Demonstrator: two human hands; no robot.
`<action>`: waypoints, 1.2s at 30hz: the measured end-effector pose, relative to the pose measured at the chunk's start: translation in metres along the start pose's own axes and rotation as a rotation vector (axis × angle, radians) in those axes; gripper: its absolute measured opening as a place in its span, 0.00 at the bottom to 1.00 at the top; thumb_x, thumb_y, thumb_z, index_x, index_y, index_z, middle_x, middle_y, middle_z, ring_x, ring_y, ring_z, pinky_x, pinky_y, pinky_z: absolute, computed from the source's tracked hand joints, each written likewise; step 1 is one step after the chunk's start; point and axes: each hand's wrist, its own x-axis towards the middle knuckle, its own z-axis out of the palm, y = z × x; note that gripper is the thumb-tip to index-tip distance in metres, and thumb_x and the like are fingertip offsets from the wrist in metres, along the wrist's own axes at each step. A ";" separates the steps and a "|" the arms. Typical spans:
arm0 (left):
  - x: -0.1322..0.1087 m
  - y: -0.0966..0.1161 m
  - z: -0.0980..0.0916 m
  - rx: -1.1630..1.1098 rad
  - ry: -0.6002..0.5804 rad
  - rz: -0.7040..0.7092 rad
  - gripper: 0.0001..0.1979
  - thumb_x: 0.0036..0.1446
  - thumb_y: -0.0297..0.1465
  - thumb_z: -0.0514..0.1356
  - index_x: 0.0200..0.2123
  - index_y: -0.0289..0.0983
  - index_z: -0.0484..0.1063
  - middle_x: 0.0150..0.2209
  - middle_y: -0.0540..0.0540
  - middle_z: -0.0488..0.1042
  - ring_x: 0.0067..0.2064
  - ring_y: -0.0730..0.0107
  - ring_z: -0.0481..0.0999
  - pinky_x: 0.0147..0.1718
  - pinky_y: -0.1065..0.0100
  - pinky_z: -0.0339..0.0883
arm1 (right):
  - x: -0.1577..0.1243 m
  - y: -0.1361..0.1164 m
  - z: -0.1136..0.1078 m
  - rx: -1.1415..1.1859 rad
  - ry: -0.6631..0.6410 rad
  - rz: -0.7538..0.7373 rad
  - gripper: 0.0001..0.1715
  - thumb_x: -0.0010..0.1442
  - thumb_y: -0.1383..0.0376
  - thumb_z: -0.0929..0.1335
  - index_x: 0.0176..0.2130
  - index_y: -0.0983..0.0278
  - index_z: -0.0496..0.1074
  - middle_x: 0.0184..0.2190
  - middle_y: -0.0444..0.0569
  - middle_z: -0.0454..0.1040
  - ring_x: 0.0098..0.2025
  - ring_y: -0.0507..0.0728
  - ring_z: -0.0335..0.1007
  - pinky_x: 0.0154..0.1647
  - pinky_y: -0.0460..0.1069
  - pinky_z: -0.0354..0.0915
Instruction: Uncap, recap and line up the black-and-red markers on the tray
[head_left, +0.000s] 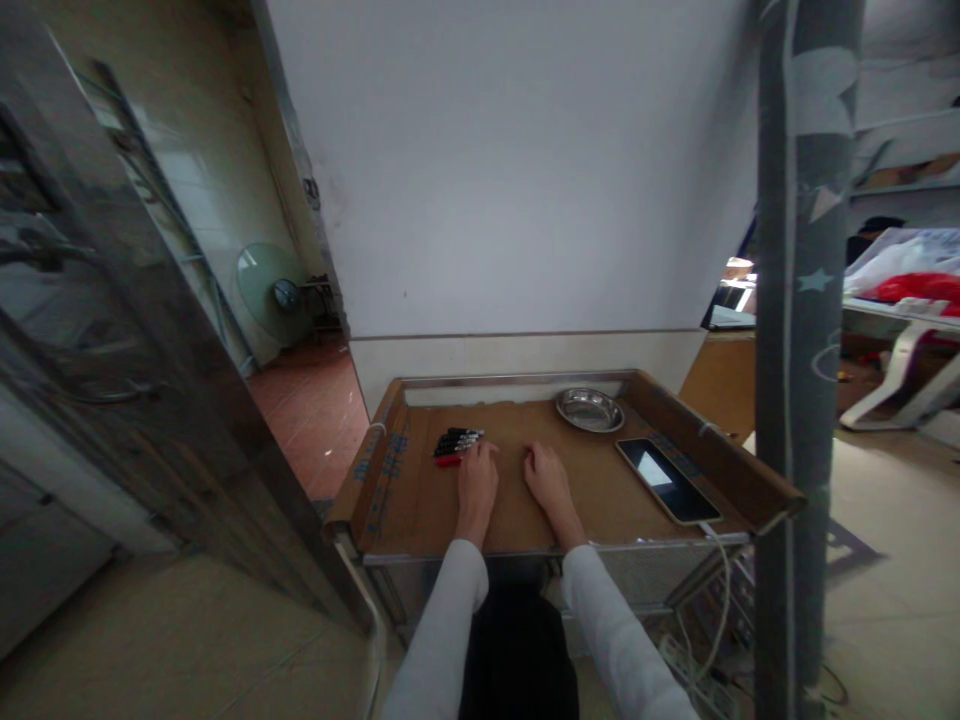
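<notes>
A small row of black markers or pens (pixel 455 440) and a red one (pixel 448 461) lies side by side on the cardboard-lined table (pixel 517 520), left of the middle. My left hand (pixel 478 482) rests at their right ends, fingers partly spread; whether it touches them I cannot make out. Across a short gap, my right hand (pixel 549 480) lies on the cardboard with its fingers curled in, and nothing shows in it. A round shiny metal dish (pixel 590 410) stands at the back right. To the right of my right hand lies a smartphone (pixel 667 480).
Raised cardboard-covered sides (pixel 705 445) border the table. A white charging cable (pixel 724 580) hangs from the phone over the front edge. A grey pole (pixel 806 350) stands at the right, a metal door (pixel 150 300) at the left, and a white wall (pixel 517 170) behind.
</notes>
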 end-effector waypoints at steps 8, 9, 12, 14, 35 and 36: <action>-0.002 0.002 0.006 -0.048 -0.185 0.145 0.11 0.56 0.19 0.49 0.34 0.38 0.69 0.38 0.47 0.71 0.42 0.69 0.70 0.46 0.68 0.62 | 0.002 -0.002 -0.004 -0.031 -0.035 -0.050 0.14 0.58 0.73 0.58 0.38 0.66 0.70 0.36 0.51 0.74 0.42 0.56 0.66 0.44 0.47 0.56; -0.002 0.002 0.006 -0.042 -0.182 0.142 0.11 0.56 0.19 0.50 0.34 0.38 0.69 0.38 0.47 0.71 0.42 0.69 0.70 0.46 0.68 0.62 | 0.003 -0.002 -0.004 -0.032 -0.038 -0.050 0.14 0.58 0.73 0.58 0.38 0.66 0.70 0.37 0.51 0.74 0.42 0.56 0.66 0.44 0.47 0.56; -0.002 0.003 0.004 0.014 -0.140 0.122 0.11 0.56 0.20 0.50 0.34 0.38 0.69 0.37 0.46 0.71 0.43 0.66 0.70 0.46 0.65 0.61 | 0.004 -0.002 -0.004 -0.035 -0.045 -0.044 0.13 0.58 0.73 0.58 0.37 0.66 0.70 0.37 0.51 0.73 0.42 0.56 0.65 0.43 0.48 0.55; -0.003 0.003 0.003 0.059 -0.069 0.069 0.10 0.56 0.20 0.50 0.34 0.37 0.69 0.38 0.45 0.71 0.44 0.64 0.69 0.46 0.63 0.61 | 0.005 -0.002 -0.004 -0.036 -0.042 -0.043 0.13 0.58 0.73 0.59 0.36 0.65 0.70 0.36 0.51 0.73 0.42 0.56 0.65 0.43 0.48 0.55; -0.013 -0.012 -0.013 0.284 0.185 -0.398 0.11 0.56 0.26 0.53 0.43 0.35 0.67 0.45 0.40 0.67 0.48 0.55 0.64 0.44 0.58 0.57 | 0.004 0.000 0.001 -0.041 0.002 -0.065 0.11 0.58 0.72 0.59 0.36 0.65 0.69 0.36 0.52 0.71 0.41 0.57 0.63 0.43 0.49 0.54; -0.014 -0.016 -0.017 0.300 0.174 -0.392 0.11 0.56 0.26 0.53 0.43 0.35 0.67 0.45 0.40 0.67 0.48 0.55 0.63 0.44 0.57 0.57 | 0.004 -0.001 0.000 -0.034 0.003 -0.062 0.11 0.58 0.72 0.59 0.36 0.65 0.69 0.36 0.52 0.71 0.41 0.57 0.63 0.43 0.49 0.55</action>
